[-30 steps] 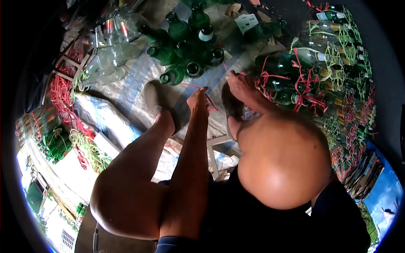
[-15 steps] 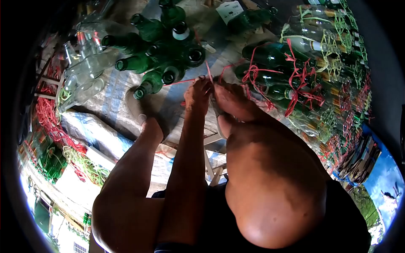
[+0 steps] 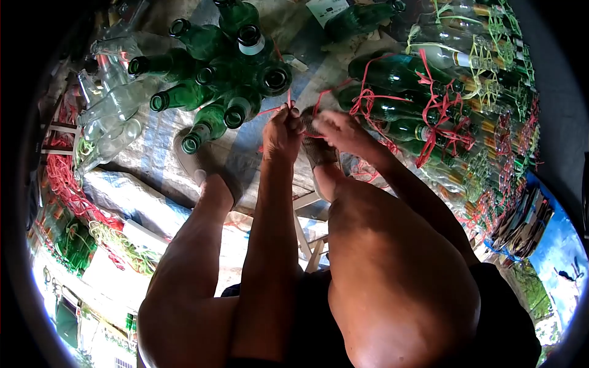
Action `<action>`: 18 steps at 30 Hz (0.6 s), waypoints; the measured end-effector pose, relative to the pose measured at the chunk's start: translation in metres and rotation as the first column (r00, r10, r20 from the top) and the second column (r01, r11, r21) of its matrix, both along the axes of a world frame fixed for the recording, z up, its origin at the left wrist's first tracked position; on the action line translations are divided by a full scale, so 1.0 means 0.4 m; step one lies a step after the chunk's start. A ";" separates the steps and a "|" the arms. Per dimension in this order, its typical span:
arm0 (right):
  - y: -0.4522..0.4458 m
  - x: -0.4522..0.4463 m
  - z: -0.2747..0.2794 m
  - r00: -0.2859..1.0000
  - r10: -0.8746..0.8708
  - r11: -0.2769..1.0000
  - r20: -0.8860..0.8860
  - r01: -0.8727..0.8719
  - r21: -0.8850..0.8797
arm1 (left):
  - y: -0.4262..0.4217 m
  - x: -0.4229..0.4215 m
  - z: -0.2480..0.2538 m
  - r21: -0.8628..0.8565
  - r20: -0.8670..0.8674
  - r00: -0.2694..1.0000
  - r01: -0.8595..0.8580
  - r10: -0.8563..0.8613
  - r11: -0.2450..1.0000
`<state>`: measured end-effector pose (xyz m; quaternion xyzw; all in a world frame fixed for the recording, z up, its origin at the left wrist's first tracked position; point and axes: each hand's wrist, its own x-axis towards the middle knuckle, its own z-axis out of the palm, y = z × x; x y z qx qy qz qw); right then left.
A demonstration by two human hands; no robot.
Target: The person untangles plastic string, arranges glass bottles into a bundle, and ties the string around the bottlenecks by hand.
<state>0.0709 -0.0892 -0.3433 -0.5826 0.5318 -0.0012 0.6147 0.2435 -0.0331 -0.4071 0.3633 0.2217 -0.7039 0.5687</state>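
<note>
A cluster of several green bottles (image 3: pixel 208 80) stands between and beyond my feet, with red string (image 3: pixel 268 111) running from it to my left hand. My left hand (image 3: pixel 283 132) is closed in a pinch on this string, near the cluster's right side. Just to its right, my right hand (image 3: pixel 346 132) has its fingers apart and partly blurred, close to another stretch of red string above my right shoe. No object shows in its grasp. To the right of it lie green bottles (image 3: pixel 392 76) tied with red string.
Clear bottles (image 3: pixel 116 101) lie at the left, above a heap of red string (image 3: pixel 70 190). Rows of bottles netted in string (image 3: pixel 491 92) fill the right side. My shoes (image 3: pixel 319 150) rest on a sheet (image 3: pixel 153 135). Stacked cardboard (image 3: pixel 521 227) is at lower right.
My hands, apart a second ago, came together by the string. Since then my right hand has moved off slightly to the right with its fingers spread. The view has shifted, moving the bottle cluster left.
</note>
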 end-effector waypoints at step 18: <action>-0.073 0.094 -0.086 0.956 -0.245 0.920 0.160 0.177 0.350 | -0.018 0.035 0.028 0.074 0.070 0.986 0.146 -0.151 0.987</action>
